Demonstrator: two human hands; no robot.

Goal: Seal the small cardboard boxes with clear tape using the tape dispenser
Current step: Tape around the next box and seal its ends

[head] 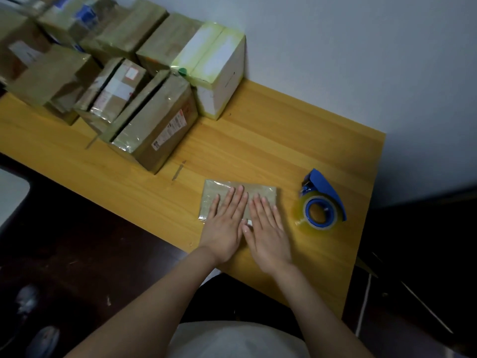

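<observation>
A small flat cardboard box (265, 193) wrapped in clear tape lies near the front edge of the wooden table (258, 140). My left hand (224, 223) and my right hand (268, 228) both rest flat on its top, side by side, fingers straight and pointing away from me. They cover most of the box's near half. The blue tape dispenser (321, 202) with a roll of clear tape stands on the table just right of the box, untouched by either hand.
Several taped cardboard boxes (154, 125) are stacked across the back left of the table, with a white box (222, 81) against the wall. The table's right edge lies just past the dispenser. Dark floor and shoes show at lower left.
</observation>
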